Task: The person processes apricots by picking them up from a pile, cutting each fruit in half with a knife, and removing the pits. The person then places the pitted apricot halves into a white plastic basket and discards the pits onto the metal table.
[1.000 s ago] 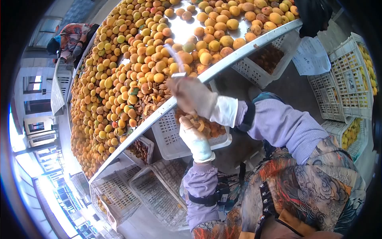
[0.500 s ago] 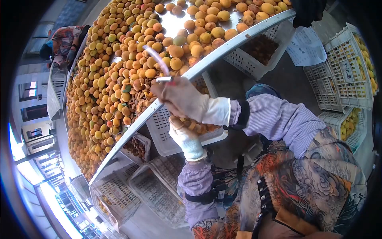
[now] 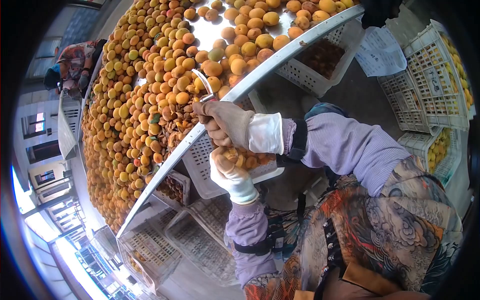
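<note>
My gloved right hand (image 3: 225, 122) is closed on a cutting tool (image 3: 204, 82) with a curved, pale metal blade and a red part by the fingers. The blade points over the metal table rim, above the apricots. Just below, my left hand (image 3: 229, 172), in a white glove with brownish fingertips, is curled shut; what its fingers hold is hidden. Orange apricot pieces (image 3: 252, 160) lie in a white crate (image 3: 200, 155) under my hands. Whole apricots (image 3: 150, 85) cover the table, with a small heap of brownish pieces (image 3: 182, 122) by the rim.
The metal table rim (image 3: 280, 56) runs diagonally under my right hand. A crate with dark contents (image 3: 320, 60) stands beneath it; stacked crates of yellow fruit (image 3: 430, 85) are at right. Stacked white crates (image 3: 200, 240) stand lower left. Another person (image 3: 77, 65) works across the table.
The tool's blade, blurred before, now shows sharply and stands more upright. My right hand has turned slightly; my left hand stays closed below it. The whole view has shifted a little.
</note>
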The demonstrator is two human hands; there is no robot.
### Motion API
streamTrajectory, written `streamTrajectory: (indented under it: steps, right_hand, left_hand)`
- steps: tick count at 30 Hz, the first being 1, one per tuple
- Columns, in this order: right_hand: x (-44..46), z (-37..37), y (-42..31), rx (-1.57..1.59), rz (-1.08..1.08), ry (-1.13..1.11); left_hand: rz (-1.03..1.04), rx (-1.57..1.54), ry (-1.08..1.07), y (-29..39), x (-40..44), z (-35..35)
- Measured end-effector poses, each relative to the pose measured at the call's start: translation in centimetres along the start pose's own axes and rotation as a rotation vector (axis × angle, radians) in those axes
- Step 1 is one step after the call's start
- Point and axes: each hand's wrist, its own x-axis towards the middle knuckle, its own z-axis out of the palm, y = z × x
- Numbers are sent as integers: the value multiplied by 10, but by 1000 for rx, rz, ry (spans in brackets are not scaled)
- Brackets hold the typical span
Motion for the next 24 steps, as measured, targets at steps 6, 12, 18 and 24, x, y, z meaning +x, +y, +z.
streamTrajectory:
  steps: [6, 12, 18, 24]
  right_hand:
    - [3, -3, -1, 70, 4, -63]
    - [2, -1, -2, 188, 27, -81]
    - [3, -3, -3, 268, 6, -214]
    - [-10, 5, -19, 89, -53, -15]
  left_hand:
    - [58, 36, 73, 2, -2, 3]
    - [170, 129, 188, 11, 1, 9]
    - [139, 101, 206, 13, 3, 10]
    - [-20, 27, -6, 24, 7, 9]
